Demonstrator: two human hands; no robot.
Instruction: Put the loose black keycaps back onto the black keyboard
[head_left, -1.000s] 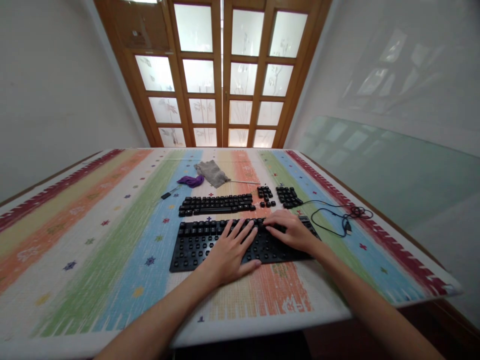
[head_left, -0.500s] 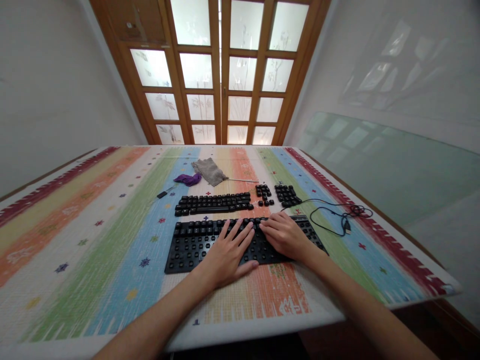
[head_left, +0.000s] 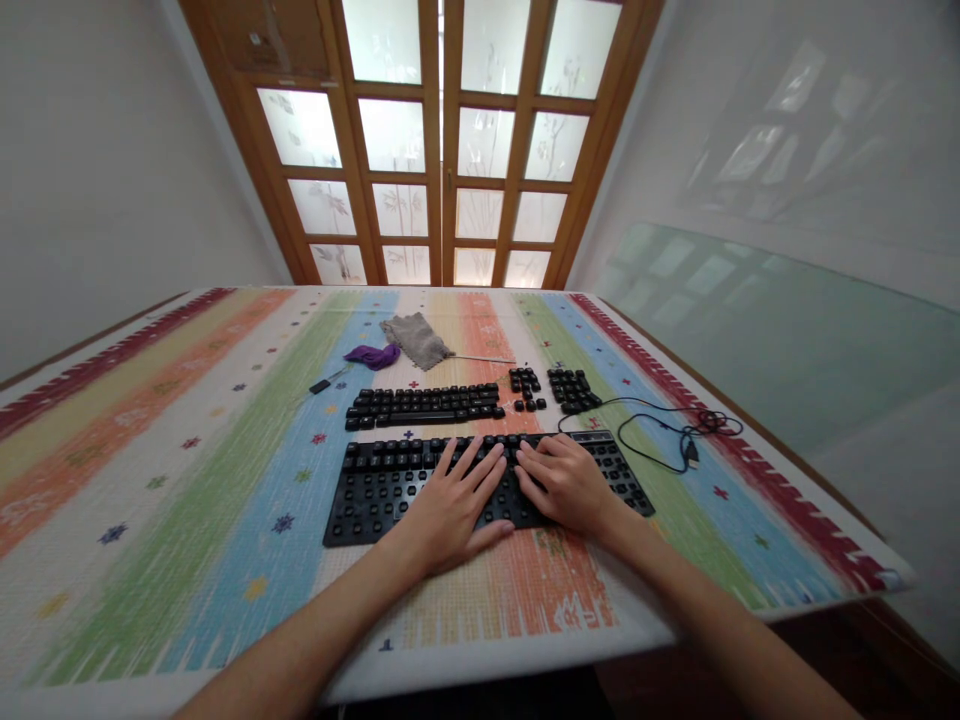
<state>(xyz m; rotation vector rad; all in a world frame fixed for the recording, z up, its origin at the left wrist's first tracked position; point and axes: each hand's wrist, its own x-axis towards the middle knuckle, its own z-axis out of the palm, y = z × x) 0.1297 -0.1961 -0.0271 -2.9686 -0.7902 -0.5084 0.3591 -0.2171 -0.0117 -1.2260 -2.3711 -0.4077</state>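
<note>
A black keyboard base (head_left: 375, 490) with its keycaps off lies in front of me on the striped mat. My left hand (head_left: 454, 505) rests flat on its middle with the fingers spread. My right hand (head_left: 562, 480) lies just to the right of it on the same base, fingers stretched out and close together. Neither hand holds anything. Behind the base the removed keycaps (head_left: 424, 404) lie set out in keyboard order, with smaller groups of keycaps (head_left: 574, 388) to the right.
A grey cloth (head_left: 416, 340), a purple cloth (head_left: 373, 355) and a small black tool (head_left: 320, 385) lie farther back. The keyboard's cable (head_left: 675, 435) coils at the right. The striped mat (head_left: 187, 450) covers the table; wooden glazed doors (head_left: 442, 150) stand behind.
My right hand has slid left along the keyboard base toward my left hand. The left hand has stayed put. My head has tilted slightly.
</note>
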